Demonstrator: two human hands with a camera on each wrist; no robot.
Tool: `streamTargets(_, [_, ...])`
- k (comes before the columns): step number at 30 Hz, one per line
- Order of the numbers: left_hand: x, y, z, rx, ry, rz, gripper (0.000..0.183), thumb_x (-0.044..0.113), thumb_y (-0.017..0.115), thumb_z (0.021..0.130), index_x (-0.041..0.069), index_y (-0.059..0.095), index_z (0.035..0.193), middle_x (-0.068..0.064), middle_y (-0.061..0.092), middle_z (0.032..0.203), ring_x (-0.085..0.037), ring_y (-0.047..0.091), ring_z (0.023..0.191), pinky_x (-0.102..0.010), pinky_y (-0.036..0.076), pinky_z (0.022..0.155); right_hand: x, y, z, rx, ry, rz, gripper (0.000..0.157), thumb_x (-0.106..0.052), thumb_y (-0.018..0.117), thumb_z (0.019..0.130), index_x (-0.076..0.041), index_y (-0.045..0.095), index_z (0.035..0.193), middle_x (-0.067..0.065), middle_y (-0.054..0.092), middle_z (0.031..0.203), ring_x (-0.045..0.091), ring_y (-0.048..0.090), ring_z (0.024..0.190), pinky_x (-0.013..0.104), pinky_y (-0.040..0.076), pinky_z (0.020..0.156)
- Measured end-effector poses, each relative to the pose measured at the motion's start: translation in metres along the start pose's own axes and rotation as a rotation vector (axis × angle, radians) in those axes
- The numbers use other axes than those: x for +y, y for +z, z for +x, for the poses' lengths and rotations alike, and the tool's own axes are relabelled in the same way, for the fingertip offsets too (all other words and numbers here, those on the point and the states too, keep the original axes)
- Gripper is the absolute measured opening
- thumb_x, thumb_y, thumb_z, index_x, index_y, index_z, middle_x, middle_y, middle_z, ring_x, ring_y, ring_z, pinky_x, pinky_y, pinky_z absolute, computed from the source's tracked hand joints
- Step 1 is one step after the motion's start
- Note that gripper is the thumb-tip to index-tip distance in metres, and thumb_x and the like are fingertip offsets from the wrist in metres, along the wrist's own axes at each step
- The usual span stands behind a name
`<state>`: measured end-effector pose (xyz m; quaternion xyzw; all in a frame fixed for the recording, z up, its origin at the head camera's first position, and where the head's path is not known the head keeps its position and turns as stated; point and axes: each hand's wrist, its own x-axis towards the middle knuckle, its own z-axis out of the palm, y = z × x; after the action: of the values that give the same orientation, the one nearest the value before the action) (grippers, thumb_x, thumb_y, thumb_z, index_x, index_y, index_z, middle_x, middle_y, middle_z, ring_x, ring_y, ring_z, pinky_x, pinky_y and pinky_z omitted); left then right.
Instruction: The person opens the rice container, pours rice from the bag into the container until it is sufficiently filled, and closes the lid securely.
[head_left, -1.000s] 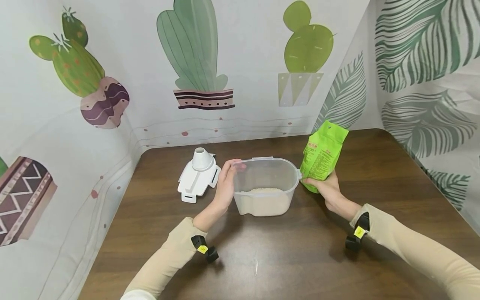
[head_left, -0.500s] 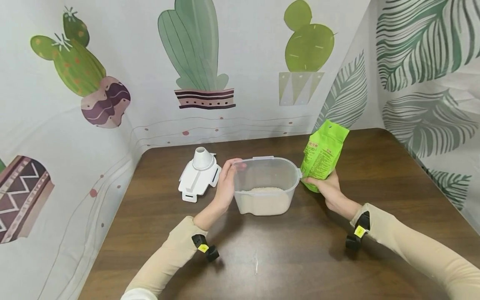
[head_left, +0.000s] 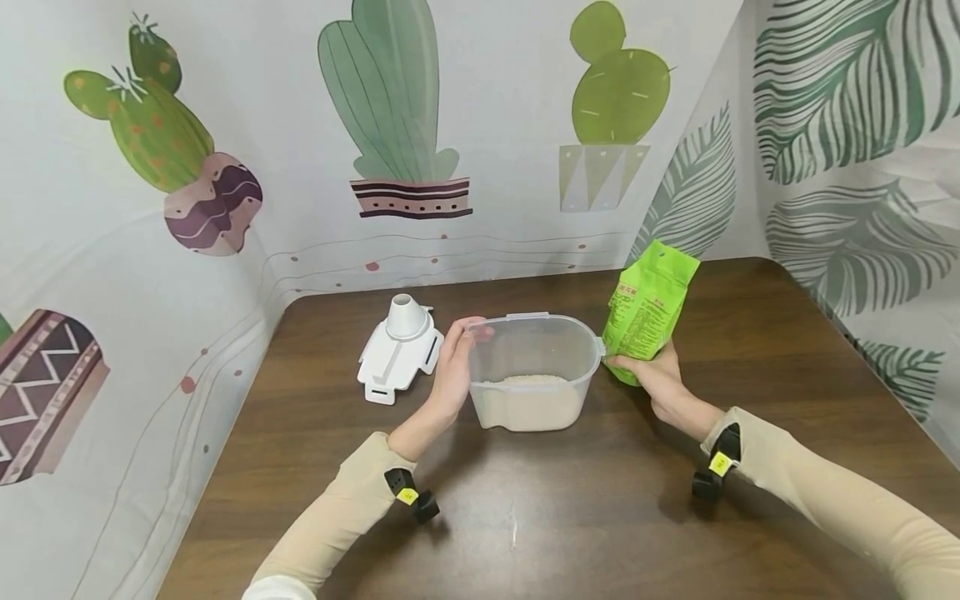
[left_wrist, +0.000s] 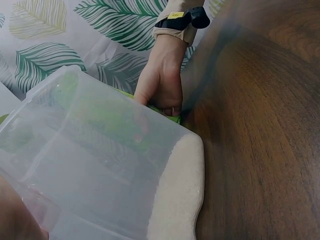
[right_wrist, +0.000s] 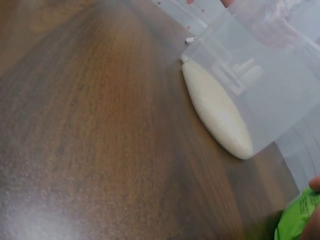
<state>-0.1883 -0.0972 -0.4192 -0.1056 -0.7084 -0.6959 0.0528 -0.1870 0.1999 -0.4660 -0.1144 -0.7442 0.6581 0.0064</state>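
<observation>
A clear plastic storage container (head_left: 534,350) stands on the table with a layer of white rice (head_left: 528,406) at its bottom. My left hand (head_left: 452,375) grips its left end, fingers wrapped round the back near the rim. Upright at the container's right end is a green bag (head_left: 649,304) with printed text and a folded top. My right hand (head_left: 660,377) holds this bag low down, thumb across the front and the other fingers mostly hidden. Through the translucent wall, the left wrist view shows the rice (left_wrist: 177,190) and, blurred, the green of the bag.
A white lid (head_left: 397,358) with a cone-shaped spout lies on the table left of the container. The brown wooden table (head_left: 585,517) ends at a patterned cloth backdrop (head_left: 510,217). A dark camera band (head_left: 403,487) sits on each wrist.
</observation>
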Motion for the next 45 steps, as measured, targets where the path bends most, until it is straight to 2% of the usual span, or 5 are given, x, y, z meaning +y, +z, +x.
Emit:
streamTargets(22, [0.001,-0.001,-0.002,-0.003,-0.019,0.009,0.032,0.008,0.031,0.101,-0.005,0.051,0.123,-0.030,0.060,0.117,-0.039,0.054,0.117,-0.046,0.030,0.114,0.005,0.005,-0.005,-0.018,0.013,-0.005,0.060,-0.007,0.076,0.079,-0.037,0.037,0.115,-0.022,0.053,0.103,-0.004,0.053,0.092,0.016,0.043,0.083])
streamTargets(45, [0.005,-0.001,0.000,-0.031,0.013,0.100,0.031,0.007,0.030,0.101,-0.004,0.051,0.120,-0.028,0.062,0.115,-0.039,0.056,0.115,-0.047,0.032,0.112,0.006,0.010,-0.012,-0.063,-0.007,-0.030,0.059,-0.011,0.077,0.080,-0.033,0.039,0.120,-0.025,0.054,0.103,-0.007,0.056,0.093,0.015,0.045,0.082])
